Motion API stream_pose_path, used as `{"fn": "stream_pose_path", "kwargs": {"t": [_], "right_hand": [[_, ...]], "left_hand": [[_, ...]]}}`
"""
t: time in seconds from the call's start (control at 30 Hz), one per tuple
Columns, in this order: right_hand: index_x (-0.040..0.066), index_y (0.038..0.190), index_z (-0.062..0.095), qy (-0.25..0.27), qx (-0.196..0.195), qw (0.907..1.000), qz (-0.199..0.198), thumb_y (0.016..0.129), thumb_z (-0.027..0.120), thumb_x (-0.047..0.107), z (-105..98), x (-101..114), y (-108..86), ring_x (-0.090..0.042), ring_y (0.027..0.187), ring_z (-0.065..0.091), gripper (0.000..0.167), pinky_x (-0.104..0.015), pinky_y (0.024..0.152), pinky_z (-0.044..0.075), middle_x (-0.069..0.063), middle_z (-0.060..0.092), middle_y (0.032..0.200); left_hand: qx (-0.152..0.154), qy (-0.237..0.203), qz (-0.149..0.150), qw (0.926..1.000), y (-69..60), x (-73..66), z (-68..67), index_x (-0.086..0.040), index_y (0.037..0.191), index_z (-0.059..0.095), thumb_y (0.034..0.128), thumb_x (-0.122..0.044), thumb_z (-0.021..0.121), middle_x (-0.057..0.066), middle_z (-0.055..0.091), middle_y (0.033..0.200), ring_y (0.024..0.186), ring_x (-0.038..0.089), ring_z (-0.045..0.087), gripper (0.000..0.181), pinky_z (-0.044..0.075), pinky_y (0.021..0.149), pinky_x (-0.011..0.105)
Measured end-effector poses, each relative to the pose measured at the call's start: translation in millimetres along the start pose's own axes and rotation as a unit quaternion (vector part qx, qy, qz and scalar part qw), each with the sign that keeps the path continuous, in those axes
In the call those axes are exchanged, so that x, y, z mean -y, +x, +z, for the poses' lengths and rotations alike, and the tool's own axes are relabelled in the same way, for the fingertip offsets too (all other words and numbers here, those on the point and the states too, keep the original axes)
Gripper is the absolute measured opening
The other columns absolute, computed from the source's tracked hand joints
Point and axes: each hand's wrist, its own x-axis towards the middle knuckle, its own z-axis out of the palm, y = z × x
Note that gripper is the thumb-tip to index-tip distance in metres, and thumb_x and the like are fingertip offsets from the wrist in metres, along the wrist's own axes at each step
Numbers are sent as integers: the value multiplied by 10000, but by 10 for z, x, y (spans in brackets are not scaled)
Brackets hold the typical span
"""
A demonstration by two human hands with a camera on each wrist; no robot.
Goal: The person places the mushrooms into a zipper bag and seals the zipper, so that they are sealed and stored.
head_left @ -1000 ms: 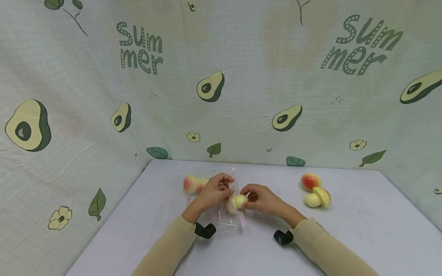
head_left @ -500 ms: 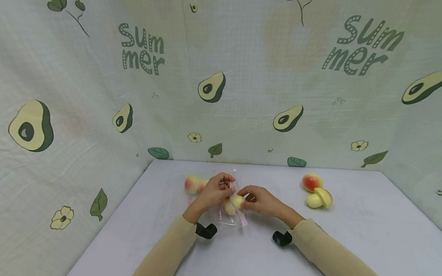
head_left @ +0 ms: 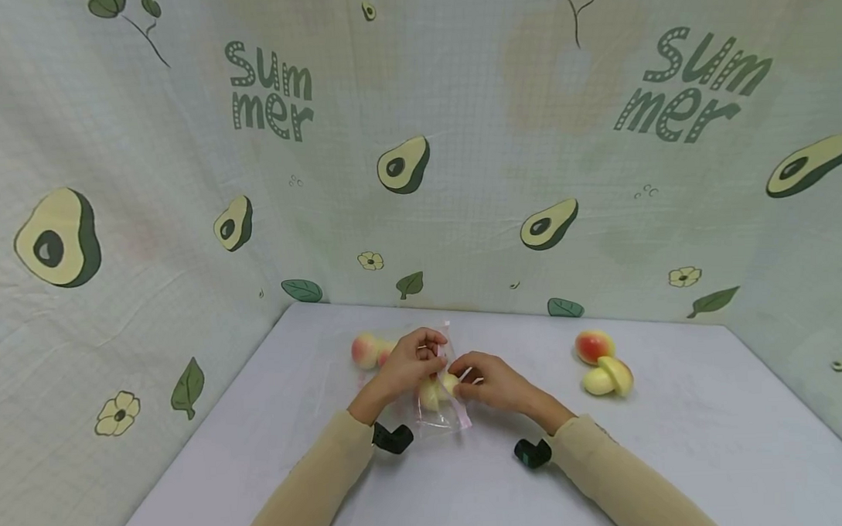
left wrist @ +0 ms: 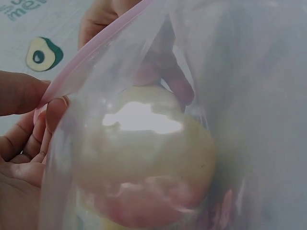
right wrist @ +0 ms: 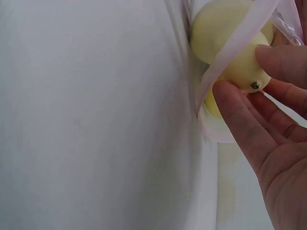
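1. Head: backdrop cloth (head_left: 470, 83) reads "summer" twice. Left hand (head_left: 412, 361) pinches the clear bag (head_left: 437, 426); right hand (head_left: 496, 382) grips a pale fruit (head_left: 450, 383), partly inside the bag. Against the earlier frames, right hand and pale fruit have shifted slightly left, deeper into it. Red-yellow fruit (head_left: 594, 347) lies well apart, right.
2. Left wrist: partial "mer" legible, upper left. Left hand pinches the bag's pink edge.
3. Right wrist: right hand's thumb and fingers hold the pale fruit's dark-tipped end.
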Motion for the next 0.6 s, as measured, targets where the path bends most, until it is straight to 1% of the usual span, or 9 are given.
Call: {"fn": "stream_pose_path", "kwargs": {"t": [0.1,0.37,0.5,0.6], "right_hand": [[84,1055,637,32,-36,10000,69,865,685,82,8,-2,19,-204,889,630,196,-279,727,524,-26,625,1033],[127,1032,648,-69,-105,9999,100,863,689,96,7,-16,23,-185,878,621,177,-286,722,516,5,624,1006],[122,1020,644,9,-92,9999,122,867,691,103,14,-18,27,-195,878,624,161,-282,710,516,-5,628,1003],[114,1012,643,119,-63,9998,153,867,691,100,24,-26,29,-197,879,626,153,-283,702,516,-17,632,1005]], "left_hand": [[2,-5,-7,10000,0,0,-1,51,1093,528,855,74,619,55,511,849,676,113,519,256,453,579,233],[6,-39,-68,10000,7,28,-1,48,1105,531,859,70,627,58,513,839,670,132,512,265,455,577,240],[80,-56,-65,9999,13,31,-11,62,1119,523,864,75,619,66,514,853,678,137,507,273,454,582,254],[166,-50,-81,9998,7,-2,-18,75,1120,519,862,90,610,77,513,858,688,144,506,274,458,591,262]]}}
